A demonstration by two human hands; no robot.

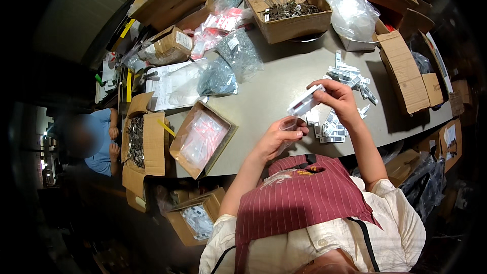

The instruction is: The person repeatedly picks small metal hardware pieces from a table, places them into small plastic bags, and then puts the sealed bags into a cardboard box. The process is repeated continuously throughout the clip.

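Note:
My right hand (339,100) grips a flat, pale rectangular piece (306,102) by its far end, thumb and fingers pressed on it. Closed around a small clear plastic bag (289,123), my left hand (282,136) is just below and to the left. The piece's lower end meets the bag; I cannot tell whether it is inside. Beyond and beside my hands, similar white and grey pieces lie in loose piles (332,128) on the grey table (274,86). An open carton (223,144) of clear bags with red lines stands left of my left hand.
A carton (289,31) of metal parts stands at the back. Bags of small parts (238,53) and papers (165,83) lie at the left. Another carton (154,142) of metal parts is near a person in blue (101,142). An open carton (403,73) stands at the right.

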